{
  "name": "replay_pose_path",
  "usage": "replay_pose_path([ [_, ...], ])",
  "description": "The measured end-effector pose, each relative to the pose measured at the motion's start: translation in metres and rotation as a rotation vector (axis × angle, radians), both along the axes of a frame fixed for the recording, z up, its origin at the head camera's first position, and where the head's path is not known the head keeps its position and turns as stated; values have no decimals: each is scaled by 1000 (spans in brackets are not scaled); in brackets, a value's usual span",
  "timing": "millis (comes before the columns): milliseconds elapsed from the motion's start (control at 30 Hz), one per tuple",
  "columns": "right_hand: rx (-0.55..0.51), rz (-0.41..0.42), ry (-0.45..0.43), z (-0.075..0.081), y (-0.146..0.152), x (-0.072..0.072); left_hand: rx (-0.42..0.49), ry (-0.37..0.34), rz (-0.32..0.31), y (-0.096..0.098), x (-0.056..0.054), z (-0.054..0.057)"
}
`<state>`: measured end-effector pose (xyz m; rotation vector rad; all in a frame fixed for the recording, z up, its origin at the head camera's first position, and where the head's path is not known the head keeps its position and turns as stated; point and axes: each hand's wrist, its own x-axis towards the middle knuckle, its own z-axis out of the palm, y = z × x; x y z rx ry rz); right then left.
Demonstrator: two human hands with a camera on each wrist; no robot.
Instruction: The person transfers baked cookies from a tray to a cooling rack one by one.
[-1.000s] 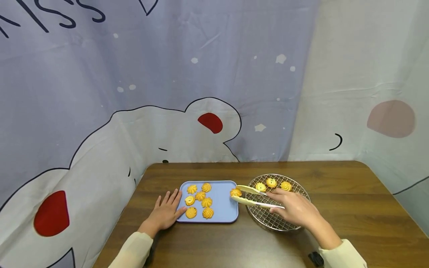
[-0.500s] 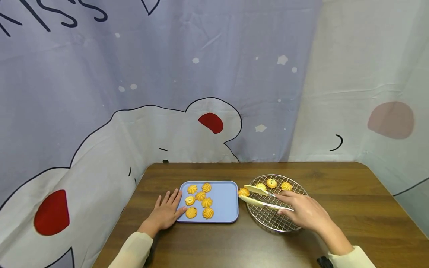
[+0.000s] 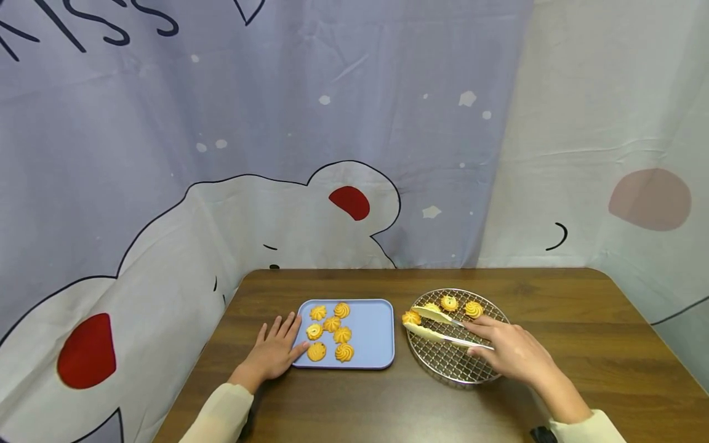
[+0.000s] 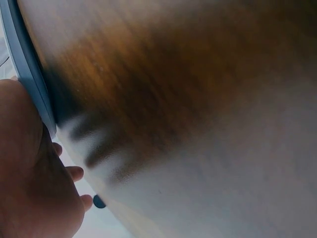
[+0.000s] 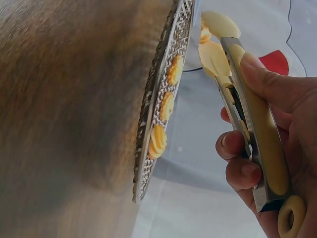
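My right hand [image 3: 515,351] grips a pair of tongs [image 3: 432,334] with pale yellow tips and metal arms. Between the tips is a golden piped cookie [image 3: 411,317], at the left rim of a round wire rack [image 3: 455,364]. In the right wrist view the tongs [image 5: 265,148] tilt up above the rack [image 5: 171,79], thumb on one arm and fingers around the other. Three cookies lie toward the rack's far side, one partly behind a tong tip. My left hand [image 3: 271,354], fingers spread, rests at the left edge of a blue tray [image 3: 373,335] holding several cookies [image 3: 342,335].
The tray and rack stand side by side on a brown wooden table [image 3: 376,406], a narrow gap between them. A printed curtain [image 3: 277,215] hangs behind the table's far edge. The tray's right half shows bare surface.
The right hand has carried the cookie in the tongs rightward, from over the tray's right edge across the gap to the rack's left rim. The left hand has stayed put.
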<state>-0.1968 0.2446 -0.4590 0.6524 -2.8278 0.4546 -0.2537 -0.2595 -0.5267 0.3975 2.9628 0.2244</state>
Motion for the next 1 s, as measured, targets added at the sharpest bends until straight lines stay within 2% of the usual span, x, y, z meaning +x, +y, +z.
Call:
replay_pose_path([
  [300, 3, -17, -34, -5, 8, -2, 4, -19, -10, 0, 0, 2],
  [467, 3, -17, -30, -8, 11, -3, 2, -6, -13, 0, 0, 2],
  [1000, -4, -27, -56, -9, 16, -1, 2, -8, -12, -2, -1, -2],
])
